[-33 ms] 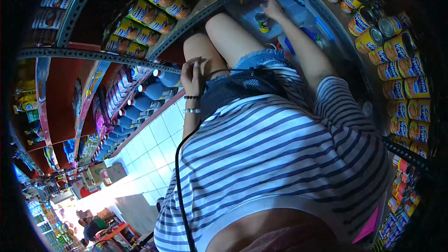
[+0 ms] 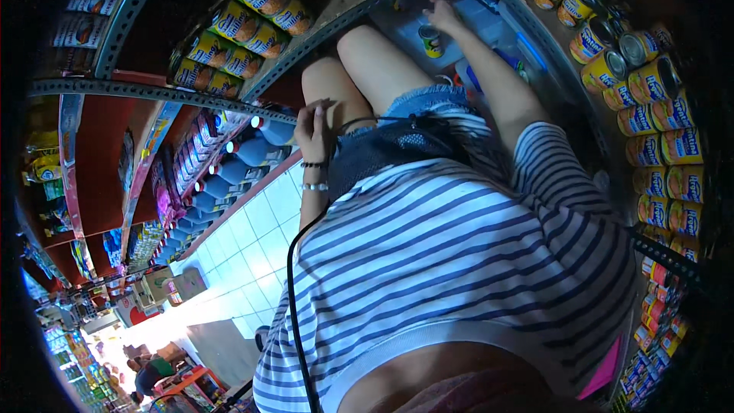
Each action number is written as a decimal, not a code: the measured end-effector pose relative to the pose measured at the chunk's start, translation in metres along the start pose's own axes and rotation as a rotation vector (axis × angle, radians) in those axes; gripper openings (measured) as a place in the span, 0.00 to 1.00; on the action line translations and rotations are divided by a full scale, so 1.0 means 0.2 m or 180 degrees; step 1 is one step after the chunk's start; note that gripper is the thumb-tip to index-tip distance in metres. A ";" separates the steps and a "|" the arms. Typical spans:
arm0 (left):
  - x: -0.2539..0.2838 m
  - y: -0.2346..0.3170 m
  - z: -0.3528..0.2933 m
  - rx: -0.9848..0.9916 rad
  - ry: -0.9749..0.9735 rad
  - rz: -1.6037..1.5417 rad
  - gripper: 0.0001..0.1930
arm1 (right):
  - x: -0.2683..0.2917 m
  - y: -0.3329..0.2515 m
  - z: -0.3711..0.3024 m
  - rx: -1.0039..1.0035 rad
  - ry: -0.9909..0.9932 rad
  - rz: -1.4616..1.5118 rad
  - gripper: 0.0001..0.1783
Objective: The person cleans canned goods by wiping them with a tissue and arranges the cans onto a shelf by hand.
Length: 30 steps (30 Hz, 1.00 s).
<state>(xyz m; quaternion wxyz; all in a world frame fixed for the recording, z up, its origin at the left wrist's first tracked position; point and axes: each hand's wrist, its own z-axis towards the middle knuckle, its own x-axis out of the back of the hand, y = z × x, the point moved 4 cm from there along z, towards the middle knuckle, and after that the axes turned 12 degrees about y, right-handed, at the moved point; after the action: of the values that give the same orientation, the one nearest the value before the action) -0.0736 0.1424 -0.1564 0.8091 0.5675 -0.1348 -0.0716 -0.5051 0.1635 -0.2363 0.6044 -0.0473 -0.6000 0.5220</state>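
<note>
Right hand: the person's right hand [image 2: 445, 17] reaches out at the top of the view, its fingers apart, with nothing seen between them.
Small can: one yellow-and-green can [image 2: 433, 47] with a pale metal end sits just beside the right hand, on a bluish plastic surface [image 2: 475, 40]; whether a fingertip touches it cannot be told.
Left hand: the left hand [image 2: 312, 131] is near the bare thigh and the dark waist bag [image 2: 397, 144]; its fingers look bent and in shadow, and whether they meet cannot be told.
Left wrist: a dark bracelet [image 2: 313, 164] and a pale one [image 2: 314, 186].
Blue strip: a bright blue strip [image 2: 531, 50] lies to the right of the can.
Right shelf: yellow cans [image 2: 683, 145] stacked in rows.
Upper-left shelf: more yellow tins [image 2: 233, 21] in a group.
Left side: dark jugs [image 2: 248, 151] with light caps, lined up beside the tiled floor [image 2: 260, 248].
</note>
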 end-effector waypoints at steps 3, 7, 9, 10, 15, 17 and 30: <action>0.23 -0.05 -0.13 0.0239 0.0451 0.0181 0.16 | -0.26 -0.31 0.02 0.0238 -0.0601 -0.0505 0.29; 0.30 -0.04 -0.19 0.0414 0.0737 0.0304 0.15 | -0.43 -0.31 0.26 0.0712 -0.1483 -0.1007 0.36; 0.42 -0.08 -0.26 0.0750 0.1020 0.0352 0.14 | -0.57 -0.35 0.28 0.0857 -0.1580 -0.0999 0.36; 0.49 -0.12 -0.31 0.0836 0.1255 0.0330 0.13 | -0.64 -0.40 0.26 0.0925 -0.1561 -0.1003 0.36; 0.66 -0.12 -0.40 0.0937 0.1547 0.0397 0.09 | -0.81 -0.44 0.24 0.0827 -0.1480 -0.0952 0.37; 0.69 -0.09 -0.39 0.0798 0.1570 0.0523 0.08 | -0.84 -0.46 0.26 0.0800 -0.1459 -0.0899 0.37; 0.06 0.24 0.33 -0.0235 -0.0090 0.0630 0.04 | -0.25 -0.14 0.10 0.0465 -0.0238 0.0026 0.46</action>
<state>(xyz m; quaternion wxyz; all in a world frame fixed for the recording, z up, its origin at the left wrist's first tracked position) -0.0838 0.0966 -0.0879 0.8306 0.5201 -0.1989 -0.0042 -0.4908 0.1061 -0.2457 0.5812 0.0140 -0.5823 0.5683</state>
